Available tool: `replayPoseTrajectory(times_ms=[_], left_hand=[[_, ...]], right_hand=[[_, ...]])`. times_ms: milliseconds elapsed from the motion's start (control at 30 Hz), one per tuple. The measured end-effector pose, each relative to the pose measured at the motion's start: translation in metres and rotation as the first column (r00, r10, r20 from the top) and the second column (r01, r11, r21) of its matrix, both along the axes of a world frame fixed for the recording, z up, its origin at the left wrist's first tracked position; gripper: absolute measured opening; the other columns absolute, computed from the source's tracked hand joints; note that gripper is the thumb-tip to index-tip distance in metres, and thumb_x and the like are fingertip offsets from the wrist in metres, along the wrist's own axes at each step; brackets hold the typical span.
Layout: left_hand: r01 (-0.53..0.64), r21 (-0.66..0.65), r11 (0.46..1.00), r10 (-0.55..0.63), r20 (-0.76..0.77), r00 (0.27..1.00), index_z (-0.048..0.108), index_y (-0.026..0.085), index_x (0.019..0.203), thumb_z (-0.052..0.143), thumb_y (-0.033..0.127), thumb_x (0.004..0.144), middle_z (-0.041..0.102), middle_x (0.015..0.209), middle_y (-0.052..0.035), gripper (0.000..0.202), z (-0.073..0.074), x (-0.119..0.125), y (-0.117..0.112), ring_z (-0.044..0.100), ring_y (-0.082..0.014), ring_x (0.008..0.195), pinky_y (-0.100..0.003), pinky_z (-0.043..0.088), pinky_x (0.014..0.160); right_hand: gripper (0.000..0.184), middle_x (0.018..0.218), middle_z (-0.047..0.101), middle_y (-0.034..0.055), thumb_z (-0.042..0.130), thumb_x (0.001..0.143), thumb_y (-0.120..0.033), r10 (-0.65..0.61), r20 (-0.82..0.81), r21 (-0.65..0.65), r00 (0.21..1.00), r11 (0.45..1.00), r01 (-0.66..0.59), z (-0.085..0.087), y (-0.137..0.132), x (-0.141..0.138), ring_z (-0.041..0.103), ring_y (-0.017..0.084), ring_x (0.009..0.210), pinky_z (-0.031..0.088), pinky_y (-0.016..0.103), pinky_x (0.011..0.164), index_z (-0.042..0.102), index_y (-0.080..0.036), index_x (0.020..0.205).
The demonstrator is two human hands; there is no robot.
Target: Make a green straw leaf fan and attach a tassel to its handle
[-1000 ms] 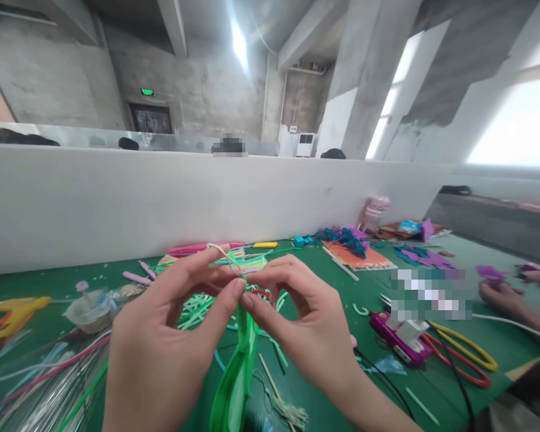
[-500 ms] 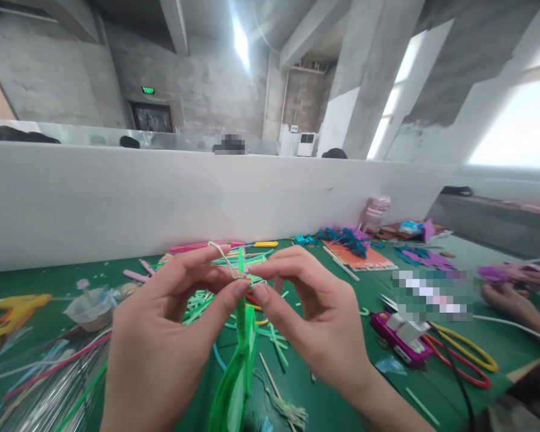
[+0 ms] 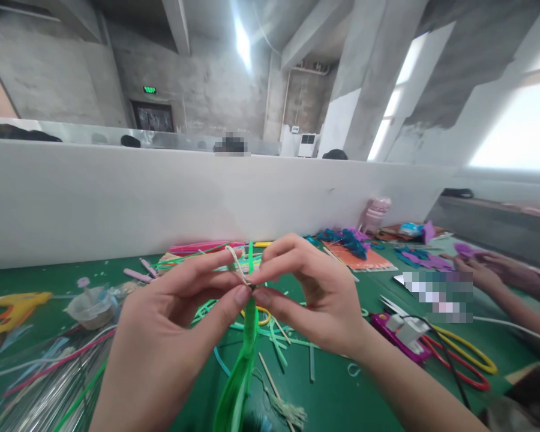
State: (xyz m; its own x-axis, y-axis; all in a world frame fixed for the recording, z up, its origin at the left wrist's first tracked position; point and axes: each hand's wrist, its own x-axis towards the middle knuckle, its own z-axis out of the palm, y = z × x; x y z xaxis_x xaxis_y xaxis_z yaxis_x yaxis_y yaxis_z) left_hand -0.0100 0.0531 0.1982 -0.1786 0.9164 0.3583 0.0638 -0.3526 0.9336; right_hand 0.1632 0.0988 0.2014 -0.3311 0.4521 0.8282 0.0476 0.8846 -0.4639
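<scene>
A looped cream cord (image 3: 236, 261) runs over my left hand's (image 3: 171, 324) raised index finger down to the pinched fingertips. Its thumb presses against the fingers at the lower end of the cord. My right hand (image 3: 319, 294) meets it there, thumb and index finger pinched on the same end; the exact spot is covered by fingertips. Right at this pinch stands a fuzzy green stem (image 3: 250, 324), its tip showing above the fingers. Below, it widens into a green leaf-like piece (image 3: 231, 396) with a paler middle, hanging toward the table's near edge.
A yellow glue gun (image 3: 15, 312) and plastic cup (image 3: 92, 306) lie left, above clear-wrapped sticks (image 3: 103, 396). At right are scissors (image 3: 463, 351), a purple power strip (image 3: 398, 339) and a co-worker's hands (image 3: 486, 273). A tassel (image 3: 290, 411) lies in front; a white partition (image 3: 162, 198) stands behind.
Both my hands have shifted slightly right, their fingertips now closer together over the cord's end. The green stem moved right with them. The co-worker's hands have moved left with a purple piece.
</scene>
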Motion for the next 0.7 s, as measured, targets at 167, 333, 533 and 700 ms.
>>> replayPoseTrajectory(times_ms=[167, 333, 533, 700], left_hand=[[-0.011, -0.024, 1.0, 0.012, 0.041, 0.999, 0.077, 0.024, 0.105, 0.083, 0.03, 0.072, 0.081, 0.1, -0.0032, 0.034, 0.002, 0.004, 0.001, 0.078, -0.0193, 0.084, -0.026, 0.066, 0.078], [-0.003, -0.039, 0.999, 0.006, 0.067, 0.998, 0.077, 0.022, 0.106, 0.083, 0.031, 0.073, 0.081, 0.101, -0.0039, 0.034, 0.002, 0.004, 0.002, 0.078, -0.0203, 0.085, -0.027, 0.065, 0.079], [-0.011, -0.043, 0.999, 0.015, 0.086, 0.996, 0.078, 0.022, 0.103, 0.084, 0.034, 0.072, 0.082, 0.095, -0.0041, 0.034, 0.002, 0.006, 0.002, 0.078, -0.0212, 0.084, -0.028, 0.065, 0.079], [-0.055, -0.032, 0.998, 0.058, 0.096, 0.994, 0.078, 0.023, 0.1, 0.083, 0.031, 0.073, 0.082, 0.094, -0.0028, 0.029, 0.002, 0.01, 0.0, 0.078, -0.0197, 0.081, -0.025, 0.065, 0.075]], right_hand=[[0.012, 0.089, 0.072, 0.0012, 0.078, 0.082, -0.016, 0.095, 0.033, -0.039, 0.995, 0.995, -0.094, 0.004, 0.012, 0.001, 0.066, 0.015, 0.083, 0.053, 0.031, 0.071, 0.074, -0.023, 0.091], [0.007, 0.087, 0.071, 0.0009, 0.077, 0.084, -0.02, 0.086, 0.072, 0.004, 0.994, 0.996, -0.086, 0.011, 0.016, 0.004, 0.067, 0.014, 0.079, 0.055, 0.03, 0.07, 0.073, -0.023, 0.088], [0.008, 0.087, 0.071, 0.0003, 0.082, 0.081, -0.024, 0.158, 0.065, -0.008, 0.985, 0.987, -0.158, 0.006, 0.028, 0.006, 0.067, 0.014, 0.078, 0.056, 0.03, 0.071, 0.075, -0.024, 0.085], [0.014, 0.088, 0.072, -0.0004, 0.08, 0.082, -0.02, 0.182, -0.028, -0.039, 0.983, 0.982, -0.183, -0.005, 0.028, 0.002, 0.067, 0.014, 0.079, 0.056, 0.031, 0.071, 0.075, -0.026, 0.094]])
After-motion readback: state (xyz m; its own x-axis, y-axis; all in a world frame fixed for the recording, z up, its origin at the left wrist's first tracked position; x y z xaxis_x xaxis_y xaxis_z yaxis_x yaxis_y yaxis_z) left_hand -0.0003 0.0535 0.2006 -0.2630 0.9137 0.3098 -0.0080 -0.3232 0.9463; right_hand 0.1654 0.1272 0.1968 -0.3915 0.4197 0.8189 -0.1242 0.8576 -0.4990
